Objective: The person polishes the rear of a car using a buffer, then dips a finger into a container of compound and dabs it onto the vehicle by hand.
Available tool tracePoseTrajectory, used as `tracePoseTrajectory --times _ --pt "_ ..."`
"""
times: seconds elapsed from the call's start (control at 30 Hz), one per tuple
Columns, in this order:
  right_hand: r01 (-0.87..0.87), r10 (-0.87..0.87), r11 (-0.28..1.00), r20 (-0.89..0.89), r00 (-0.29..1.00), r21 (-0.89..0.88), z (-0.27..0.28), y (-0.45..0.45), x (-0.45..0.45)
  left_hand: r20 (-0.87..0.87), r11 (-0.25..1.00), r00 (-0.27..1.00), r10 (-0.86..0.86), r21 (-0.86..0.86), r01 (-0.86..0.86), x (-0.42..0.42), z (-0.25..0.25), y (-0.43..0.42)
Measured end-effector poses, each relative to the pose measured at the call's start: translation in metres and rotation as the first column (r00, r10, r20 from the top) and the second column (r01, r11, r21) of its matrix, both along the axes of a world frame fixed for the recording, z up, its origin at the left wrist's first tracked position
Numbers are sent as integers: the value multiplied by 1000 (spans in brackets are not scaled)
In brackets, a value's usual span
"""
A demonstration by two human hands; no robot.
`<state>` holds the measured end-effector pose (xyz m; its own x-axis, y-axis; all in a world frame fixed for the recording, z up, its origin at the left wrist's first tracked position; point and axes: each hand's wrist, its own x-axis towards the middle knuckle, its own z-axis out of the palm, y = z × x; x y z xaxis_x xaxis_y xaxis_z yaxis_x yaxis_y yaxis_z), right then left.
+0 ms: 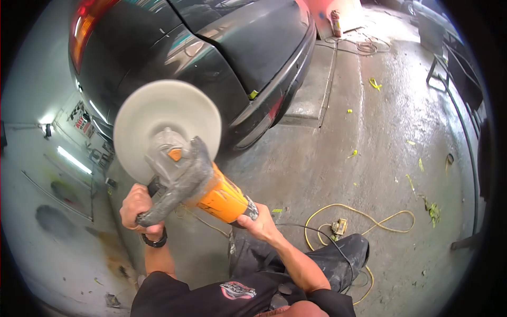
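Observation:
An orange and grey power polisher [222,198] with a large round pale pad [134,124] is held up in front of a dark car [211,63]. My left hand [138,208] is wrapped round the polisher's grey front handle, and a black watch sits on that wrist. At the rear end of the orange body, my right hand [259,221] grips the tool, where a black cord runs off. The pad overlaps the car's rear corner in view; whether they touch I cannot tell.
A yellow cord [396,229] with a power outlet block [339,227] lies on the concrete floor beside my knee. Scraps of yellow-green tape [375,84] are scattered about. Farther off stand a fire extinguisher [336,24] and coiled hose [365,48]. Dark hoses [458,100] run along the right side.

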<state>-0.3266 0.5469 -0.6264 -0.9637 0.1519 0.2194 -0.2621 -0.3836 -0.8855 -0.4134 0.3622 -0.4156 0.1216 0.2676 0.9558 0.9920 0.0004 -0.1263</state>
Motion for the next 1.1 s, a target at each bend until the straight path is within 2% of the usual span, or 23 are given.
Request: tracePoseTrajectory --times 0.1,0.2,0.23,0.33,0.4,0.53,0.7,0.8,0.9,0.97,1.1 --pt "11 -9 999 43 999 -44 -10 16 13 54 1000 998 -13 -10 13 7 -2 23" --pt "114 -114 992 14 993 -51 -9 30 10 28 991 999 43 -124 -40 12 18 55" --pt "92 -92 996 48 995 12 -2 38 12 6 986 998 64 -157 -62 15 28 65" --pt "111 -109 993 65 992 -27 9 42 9 -57 974 993 102 -199 -112 14 49 87" --pt "163 -163 987 39 986 -8 11 40 2 -32 979 999 30 -198 -36 7 54 88" --pt "183 -186 975 9 983 122 7 35 10 -46 993 996 -74 -90 70 -4 26 49" --pt "201 -203 974 1 979 107 4 -9 4 -14 972 985 -175 158 174 -30 -20 -10" --pt "184 -189 966 9 982 181 7 -28 -5 18 951 990 -143 281 133 -36 -35 -35" --pt "153 -153 970 -13 988 189 -7 -45 -25 -9 946 994 -109 306 107 -47 -50 -59" --pt "79 -73 982 -40 997 170 -27 -52 -38 -18 973 998 -65 222 67 -43 -51 -66" --pt "36 -33 999 -88 996 40 -67 -69 -58 -56 999 998 26 22 -25 -24 -42 -63"
